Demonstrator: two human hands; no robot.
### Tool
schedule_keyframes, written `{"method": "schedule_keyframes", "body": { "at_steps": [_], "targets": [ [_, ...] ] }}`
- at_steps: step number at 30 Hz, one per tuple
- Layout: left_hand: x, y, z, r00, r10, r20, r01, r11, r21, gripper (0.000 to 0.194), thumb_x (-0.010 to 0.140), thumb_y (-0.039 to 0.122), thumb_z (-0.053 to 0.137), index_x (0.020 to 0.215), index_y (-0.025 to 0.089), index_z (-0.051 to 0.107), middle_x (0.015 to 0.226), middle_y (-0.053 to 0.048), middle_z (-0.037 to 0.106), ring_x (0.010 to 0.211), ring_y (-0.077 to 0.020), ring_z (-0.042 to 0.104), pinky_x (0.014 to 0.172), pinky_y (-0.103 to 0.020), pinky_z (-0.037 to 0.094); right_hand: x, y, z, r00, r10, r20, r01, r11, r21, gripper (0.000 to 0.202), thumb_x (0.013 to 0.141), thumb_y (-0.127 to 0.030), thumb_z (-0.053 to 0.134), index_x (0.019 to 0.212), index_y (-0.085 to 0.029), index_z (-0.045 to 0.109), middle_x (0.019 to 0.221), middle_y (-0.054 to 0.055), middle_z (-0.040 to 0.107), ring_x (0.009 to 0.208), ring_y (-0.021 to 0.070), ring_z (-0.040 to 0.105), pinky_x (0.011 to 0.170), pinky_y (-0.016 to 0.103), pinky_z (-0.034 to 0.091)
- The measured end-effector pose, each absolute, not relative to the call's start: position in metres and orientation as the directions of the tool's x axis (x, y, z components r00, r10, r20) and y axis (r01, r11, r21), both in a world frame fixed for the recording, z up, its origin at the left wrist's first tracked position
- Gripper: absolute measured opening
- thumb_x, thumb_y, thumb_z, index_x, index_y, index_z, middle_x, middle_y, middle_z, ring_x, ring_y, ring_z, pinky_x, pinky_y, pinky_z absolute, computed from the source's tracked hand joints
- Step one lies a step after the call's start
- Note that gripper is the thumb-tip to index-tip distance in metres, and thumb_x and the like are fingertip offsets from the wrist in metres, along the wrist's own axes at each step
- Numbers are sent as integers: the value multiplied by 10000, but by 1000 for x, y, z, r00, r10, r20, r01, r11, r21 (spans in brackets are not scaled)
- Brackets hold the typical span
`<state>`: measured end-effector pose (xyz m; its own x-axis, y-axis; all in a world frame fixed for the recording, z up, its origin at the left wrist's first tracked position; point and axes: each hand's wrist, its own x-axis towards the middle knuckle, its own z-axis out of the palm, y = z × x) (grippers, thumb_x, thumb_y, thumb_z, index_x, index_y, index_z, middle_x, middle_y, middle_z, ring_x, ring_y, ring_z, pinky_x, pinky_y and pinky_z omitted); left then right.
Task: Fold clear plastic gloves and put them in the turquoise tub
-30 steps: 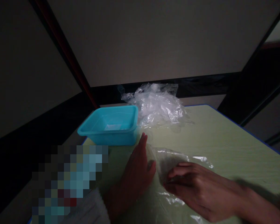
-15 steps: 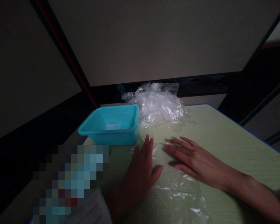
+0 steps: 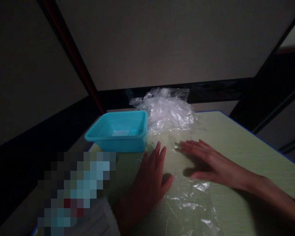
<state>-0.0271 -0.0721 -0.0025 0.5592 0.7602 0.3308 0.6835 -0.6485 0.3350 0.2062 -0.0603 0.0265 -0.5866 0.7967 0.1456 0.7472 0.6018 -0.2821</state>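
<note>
A clear plastic bag (image 3: 186, 206) lies flat on the pale green table (image 3: 238, 147), running toward the near edge. My left hand (image 3: 151, 180) rests on its left side with fingers spread, holding nothing. To the right, my right hand (image 3: 206, 160) is open over the bag's right side, fingers stretched to the left and thumb apart; a shadow shows beneath it. Beyond both hands sits a crumpled heap of clear plastic bags (image 3: 169, 111).
A turquoise plastic basin (image 3: 123, 144) stands at the table's back left, beside the heap. A pixelated patch covers something along the left edge. Behind the table rise pale panels (image 3: 162, 42) with dark trim.
My right hand has lifted slightly, with its thumb farther from the fingers. The fingers of my left hand have shifted a little to the right.
</note>
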Motion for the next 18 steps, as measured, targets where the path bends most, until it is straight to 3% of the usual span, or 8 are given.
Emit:
{"method": "schedule_keyframes", "body": {
  "at_steps": [4,7,12,18],
  "targets": [
    [-27,-74,6,570,735,368,670,-675,311,598,788,201,563,1325,94,324,1415,-214,332,1256,-340,382,982,-516,377,209,-57,24,-583,812,35,757,559,-339,814,721,-644,570,1347,-149,411,1437,166,352,1332,360,248,1042,639,153],
    [-28,-76,14,717,628,302,555,-777,298,505,798,243,582,1261,98,443,1372,-184,411,1222,-321,417,993,-478,368,211,-55,22,-574,818,36,757,547,-357,772,752,-616,556,1346,-145,415,1437,164,353,1337,349,241,1053,623,143],
    [-29,-79,23,920,358,160,289,-895,340,546,849,368,570,1316,138,406,1460,-112,310,1347,-231,253,1101,-380,207,212,-55,14,-564,818,111,759,567,-322,586,849,-525,475,1319,-177,437,1407,143,411,1321,319,296,1045,607,195],
    [-31,-79,27,950,303,71,248,-876,415,565,863,410,552,1350,176,388,1456,-76,324,1358,-218,237,1119,-364,149,214,-49,7,-383,871,306,860,458,-227,422,883,-357,443,1251,-149,446,1267,177,536,1173,317,491,968,570,358]
  ]
}}
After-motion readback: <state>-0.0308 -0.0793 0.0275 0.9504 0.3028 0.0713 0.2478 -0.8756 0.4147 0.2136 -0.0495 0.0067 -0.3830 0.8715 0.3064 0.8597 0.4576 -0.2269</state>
